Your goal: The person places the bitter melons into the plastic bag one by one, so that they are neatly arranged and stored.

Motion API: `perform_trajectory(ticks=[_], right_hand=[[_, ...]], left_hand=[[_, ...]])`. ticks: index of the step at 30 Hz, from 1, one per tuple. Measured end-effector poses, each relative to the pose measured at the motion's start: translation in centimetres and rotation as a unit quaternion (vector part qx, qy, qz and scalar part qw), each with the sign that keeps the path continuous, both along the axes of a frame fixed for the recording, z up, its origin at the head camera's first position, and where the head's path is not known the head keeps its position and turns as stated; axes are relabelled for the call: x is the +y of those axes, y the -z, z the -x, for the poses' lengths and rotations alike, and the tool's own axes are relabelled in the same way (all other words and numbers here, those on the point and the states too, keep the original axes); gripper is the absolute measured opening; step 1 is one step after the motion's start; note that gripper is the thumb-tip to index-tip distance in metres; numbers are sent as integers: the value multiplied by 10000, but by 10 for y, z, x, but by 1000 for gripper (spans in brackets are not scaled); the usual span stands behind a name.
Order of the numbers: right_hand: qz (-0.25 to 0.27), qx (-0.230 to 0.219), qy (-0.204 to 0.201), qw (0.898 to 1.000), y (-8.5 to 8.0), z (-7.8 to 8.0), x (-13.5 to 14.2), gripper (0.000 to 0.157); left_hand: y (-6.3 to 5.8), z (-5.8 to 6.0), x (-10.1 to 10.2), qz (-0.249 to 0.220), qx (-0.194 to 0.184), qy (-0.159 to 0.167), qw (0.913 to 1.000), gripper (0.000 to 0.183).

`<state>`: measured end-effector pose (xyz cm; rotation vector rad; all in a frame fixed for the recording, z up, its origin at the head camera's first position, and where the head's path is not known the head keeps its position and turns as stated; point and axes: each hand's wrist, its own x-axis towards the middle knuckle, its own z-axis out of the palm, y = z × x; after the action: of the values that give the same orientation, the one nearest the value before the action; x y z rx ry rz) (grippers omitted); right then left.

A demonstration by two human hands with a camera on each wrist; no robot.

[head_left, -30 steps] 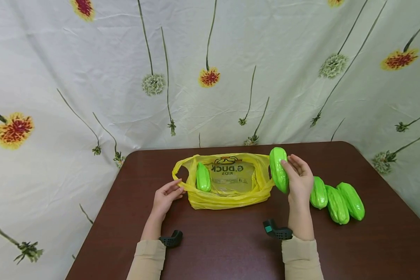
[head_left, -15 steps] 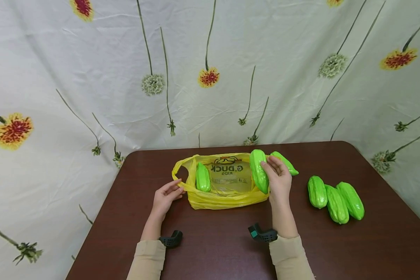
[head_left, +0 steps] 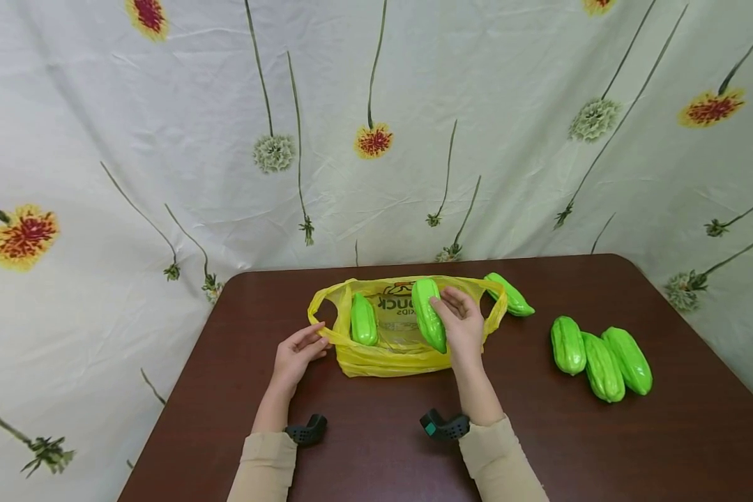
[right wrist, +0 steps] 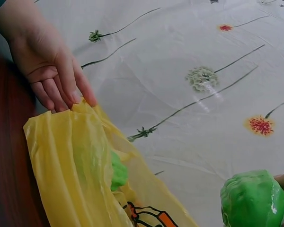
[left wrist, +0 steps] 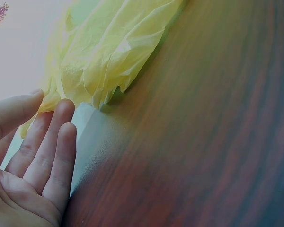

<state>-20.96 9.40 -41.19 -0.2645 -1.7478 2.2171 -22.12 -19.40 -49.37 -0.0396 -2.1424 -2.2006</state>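
A yellow plastic bag (head_left: 395, 364) with a duck print lies on the dark table with its mouth spread. My left hand (head_left: 298, 357) pinches the edge of its left handle between thumb and fingers; the left wrist view shows the same pinch on the thin plastic (left wrist: 104, 61). One bright green, ridged, gourd-shaped piece (head_left: 364, 321) sits inside at the left end. Over the bag's mouth, right of centre, my right hand (head_left: 466, 326) grips a second green gourd (head_left: 428, 314), held nearly upright. Its end shows at the right wrist view's lower right.
Beyond the bag's right handle (head_left: 497, 314) lies another green gourd (head_left: 513, 296). Further right, several more gourds (head_left: 604, 366) lie side by side on the brown table (head_left: 376, 446). A flowered white cloth (head_left: 326, 202) hangs behind the table's far edge.
My right hand has carried the gourd leftward from beside the bag's right handle to over its mouth, uncovering another gourd behind that handle. The left hand has stayed at the left handle.
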Motion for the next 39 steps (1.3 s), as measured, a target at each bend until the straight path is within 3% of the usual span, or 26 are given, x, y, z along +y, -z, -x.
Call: perform_trajectory(ticks=[12,39], right_hand=[[378,-111,-185,9991,15,7,-29,43],[306,-550,-215,9978,25,38,-65,44]], left_hand=[[0,1,0,11,-10,-24,10000,44],[0,0,-1,4,23,19,10000,43]])
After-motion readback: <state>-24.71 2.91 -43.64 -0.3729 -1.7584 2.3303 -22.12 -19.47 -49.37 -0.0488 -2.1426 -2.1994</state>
